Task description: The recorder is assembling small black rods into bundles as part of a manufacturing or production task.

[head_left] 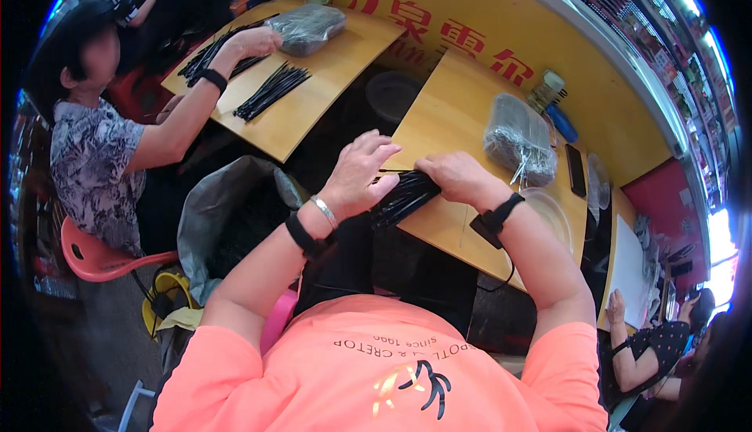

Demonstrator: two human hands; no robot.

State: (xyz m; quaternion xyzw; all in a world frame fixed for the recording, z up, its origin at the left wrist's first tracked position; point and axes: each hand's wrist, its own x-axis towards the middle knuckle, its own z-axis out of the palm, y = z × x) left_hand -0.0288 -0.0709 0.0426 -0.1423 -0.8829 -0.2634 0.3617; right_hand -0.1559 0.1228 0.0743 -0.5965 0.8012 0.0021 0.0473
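Observation:
My right hand [457,177] is closed around one end of a bundle of thin black strips [403,198], whose exact kind I cannot make out. The bundle lies slanted over the near left edge of the wooden table [439,103]. Just left of it my left hand [362,175] is raised, its fingers stretched out and its thumb close to the strips. It seems to grip nothing, though part of its palm side is hidden. A bracelet and a black band circle my left wrist; my right wrist wears a black band with a small dark box.
A plastic-wrapped bundle [518,139], a blue bottle [561,122], a jar [546,89], a dark phone [576,170] and a clear round lid [546,214] occupy the table. Left, a co-worker [102,142] handles black strips [272,92] at another table. A grey sack [215,220] stands between us.

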